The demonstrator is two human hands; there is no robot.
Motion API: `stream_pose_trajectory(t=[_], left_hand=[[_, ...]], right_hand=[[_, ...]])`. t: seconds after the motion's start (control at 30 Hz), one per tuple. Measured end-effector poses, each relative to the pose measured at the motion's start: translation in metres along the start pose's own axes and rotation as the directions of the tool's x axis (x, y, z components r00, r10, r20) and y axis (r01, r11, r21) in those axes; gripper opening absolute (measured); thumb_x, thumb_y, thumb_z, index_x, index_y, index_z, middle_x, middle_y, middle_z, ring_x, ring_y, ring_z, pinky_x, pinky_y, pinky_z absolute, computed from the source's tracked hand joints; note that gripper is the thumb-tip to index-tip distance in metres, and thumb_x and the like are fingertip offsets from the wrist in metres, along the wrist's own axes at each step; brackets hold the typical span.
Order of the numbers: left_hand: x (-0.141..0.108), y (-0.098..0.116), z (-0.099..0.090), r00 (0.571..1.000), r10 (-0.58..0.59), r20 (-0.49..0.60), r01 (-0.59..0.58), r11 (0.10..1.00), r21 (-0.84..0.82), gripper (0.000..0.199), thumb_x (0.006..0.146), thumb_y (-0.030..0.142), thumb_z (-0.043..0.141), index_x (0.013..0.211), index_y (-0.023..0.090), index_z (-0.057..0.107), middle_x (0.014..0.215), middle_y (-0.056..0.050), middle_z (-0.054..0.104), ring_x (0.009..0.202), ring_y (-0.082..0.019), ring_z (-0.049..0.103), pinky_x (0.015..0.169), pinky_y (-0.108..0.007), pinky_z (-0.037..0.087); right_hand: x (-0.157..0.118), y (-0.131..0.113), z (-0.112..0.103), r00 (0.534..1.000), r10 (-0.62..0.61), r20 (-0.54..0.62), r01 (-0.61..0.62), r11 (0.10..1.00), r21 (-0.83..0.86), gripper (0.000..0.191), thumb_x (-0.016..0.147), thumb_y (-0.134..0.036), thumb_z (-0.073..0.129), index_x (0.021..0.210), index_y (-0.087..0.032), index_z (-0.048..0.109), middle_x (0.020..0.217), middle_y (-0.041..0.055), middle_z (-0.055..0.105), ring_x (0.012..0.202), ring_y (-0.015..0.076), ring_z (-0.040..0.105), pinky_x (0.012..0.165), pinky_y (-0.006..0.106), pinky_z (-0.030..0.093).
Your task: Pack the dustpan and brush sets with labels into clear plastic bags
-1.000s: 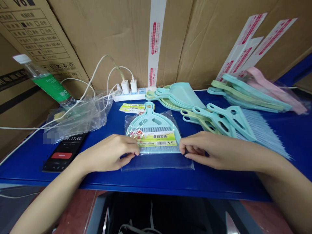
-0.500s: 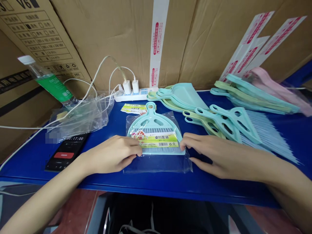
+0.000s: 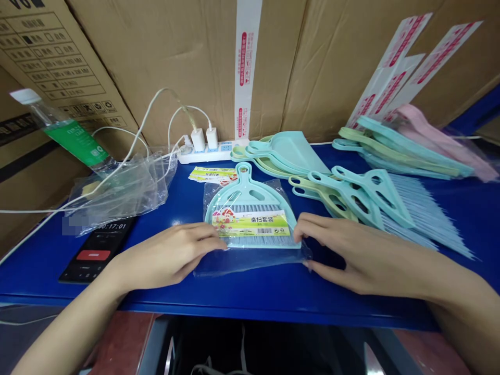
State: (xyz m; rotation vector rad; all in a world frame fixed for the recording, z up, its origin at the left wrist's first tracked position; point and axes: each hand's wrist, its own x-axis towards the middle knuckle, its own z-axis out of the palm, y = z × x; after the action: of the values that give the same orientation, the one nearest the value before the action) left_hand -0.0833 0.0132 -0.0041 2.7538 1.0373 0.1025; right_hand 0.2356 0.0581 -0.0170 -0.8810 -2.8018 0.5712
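Observation:
A light-blue dustpan (image 3: 247,188) with a brush (image 3: 269,241) nested in it lies flat inside a clear plastic bag (image 3: 250,260), handle pointing away from me. A printed label card (image 3: 252,224) sits over the bristles. My left hand (image 3: 182,252) has its fingers closed at the bag's lower left, beside the dustpan's corner. At the lower right, my right hand (image 3: 344,250) curls its fingers against the dustpan's edge and the bag, with the thumb lower down on the bag's corner. The left fingertips are partly hidden.
Loose brushes (image 3: 385,195) and stacked dustpans (image 3: 295,151) lie behind and right; more bagged sets (image 3: 414,148) stand farther right. Label cards (image 3: 211,174), a power strip (image 3: 207,152), a phone (image 3: 96,252), empty bags (image 3: 125,192) and a bottle (image 3: 74,138) are left. Cardboard boxes (image 3: 187,57) back the blue table.
My right thumb has come onto the bag's lower right corner, and that edge is drawn slightly up and right. The view has shifted a little.

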Motion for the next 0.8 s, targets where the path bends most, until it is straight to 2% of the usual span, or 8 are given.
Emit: stream_pose_trajectory(t=[0.13, 0.23, 0.3, 0.37, 0.47, 0.57, 0.7, 0.8], left_hand=[[-0.008, -0.001, -0.004, 0.997, -0.014, 0.078, 0.017, 0.999, -0.040, 0.055, 0.083, 0.002, 0.046, 0.132, 0.024, 0.056, 0.132, -0.007, 0.062, 0.119, -0.020, 0.062, 0.098, -0.031, 0.052], [-0.007, 0.001, -0.005, 0.995, -0.035, 0.091, 0.039, 0.998, -0.050, 0.051, 0.082, 0.018, 0.065, 0.132, 0.023, 0.056, 0.133, -0.009, 0.061, 0.118, -0.025, 0.062, 0.096, -0.034, 0.053], [-0.002, 0.003, -0.002, 0.998, -0.037, 0.059, 0.040, 0.999, -0.038, 0.047, 0.083, 0.033, 0.071, 0.126, 0.020, 0.058, 0.126, -0.011, 0.064, 0.111, -0.026, 0.065, 0.090, -0.035, 0.055], [0.004, 0.004, 0.003, 0.999, -0.036, 0.008, 0.036, 0.999, -0.016, 0.035, 0.088, 0.038, 0.067, 0.116, 0.018, 0.061, 0.114, -0.010, 0.068, 0.099, -0.025, 0.069, 0.082, -0.034, 0.056], [0.012, 0.005, 0.011, 0.996, -0.051, -0.072, 0.051, 0.999, -0.007, 0.016, 0.098, 0.028, 0.051, 0.102, 0.018, 0.063, 0.098, -0.005, 0.070, 0.083, -0.019, 0.069, 0.072, -0.030, 0.054], [0.015, 0.006, 0.016, 0.986, -0.091, -0.136, 0.089, 0.996, -0.023, 0.023, 0.100, 0.023, 0.043, 0.094, 0.018, 0.065, 0.089, -0.003, 0.068, 0.076, -0.016, 0.067, 0.068, -0.027, 0.052], [0.018, 0.006, 0.017, 0.961, -0.182, -0.207, 0.176, 0.983, -0.047, 0.025, 0.099, 0.022, 0.043, 0.091, 0.018, 0.066, 0.094, -0.004, 0.067, 0.079, -0.015, 0.067, 0.068, -0.025, 0.052], [0.021, 0.007, 0.018, 0.947, -0.181, -0.265, 0.166, 0.983, -0.081, 0.024, 0.099, 0.020, 0.043, 0.089, 0.018, 0.065, 0.093, -0.004, 0.068, 0.081, -0.016, 0.068, 0.070, -0.026, 0.053]], right_hand=[[0.002, 0.001, 0.005, 0.999, -0.009, -0.037, 0.006, 0.995, -0.098, 0.009, 0.091, -0.030, 0.054, 0.091, -0.021, 0.056, 0.090, 0.0054, 0.062, 0.067, 0.0180, 0.061, 0.056, 0.030, 0.043], [0.005, 0.002, 0.009, 0.995, -0.055, -0.078, 0.040, 0.983, -0.180, 0.012, 0.094, -0.028, 0.048, 0.088, -0.020, 0.056, 0.086, 0.0053, 0.062, 0.063, 0.0174, 0.059, 0.055, 0.030, 0.041], [0.007, 0.002, 0.011, 0.993, -0.074, -0.095, 0.054, 0.978, -0.201, 0.018, 0.097, -0.028, 0.043, 0.086, -0.020, 0.055, 0.084, 0.0054, 0.062, 0.061, 0.0171, 0.058, 0.054, 0.031, 0.040], [0.009, 0.001, 0.012, 0.993, -0.066, -0.100, 0.046, 0.981, -0.190, 0.021, 0.099, -0.029, 0.040, 0.084, -0.021, 0.053, 0.083, 0.0054, 0.063, 0.060, 0.0170, 0.058, 0.054, 0.031, 0.040], [0.011, -0.001, 0.012, 0.997, -0.008, -0.079, -0.002, 0.991, -0.133, 0.024, 0.099, -0.028, 0.035, 0.081, -0.022, 0.050, 0.081, 0.0051, 0.063, 0.060, 0.0170, 0.058, 0.055, 0.031, 0.041], [0.012, -0.003, 0.011, 0.997, 0.061, -0.048, -0.065, 0.995, -0.071, 0.027, 0.099, -0.029, 0.031, 0.076, -0.023, 0.045, 0.076, 0.0040, 0.060, 0.060, 0.0172, 0.056, 0.055, 0.031, 0.040], [0.014, -0.004, 0.012, 0.993, 0.109, -0.053, -0.110, 0.994, -0.013, 0.028, 0.098, -0.032, 0.031, 0.072, -0.024, 0.038, 0.071, 0.0022, 0.055, 0.059, 0.0168, 0.054, 0.055, 0.031, 0.038], [0.016, -0.007, 0.013, 0.986, 0.144, -0.085, -0.144, 0.990, 0.014, 0.028, 0.097, -0.032, 0.032, 0.070, -0.025, 0.035, 0.067, 0.0015, 0.054, 0.057, 0.0166, 0.051, 0.053, 0.030, 0.036]])
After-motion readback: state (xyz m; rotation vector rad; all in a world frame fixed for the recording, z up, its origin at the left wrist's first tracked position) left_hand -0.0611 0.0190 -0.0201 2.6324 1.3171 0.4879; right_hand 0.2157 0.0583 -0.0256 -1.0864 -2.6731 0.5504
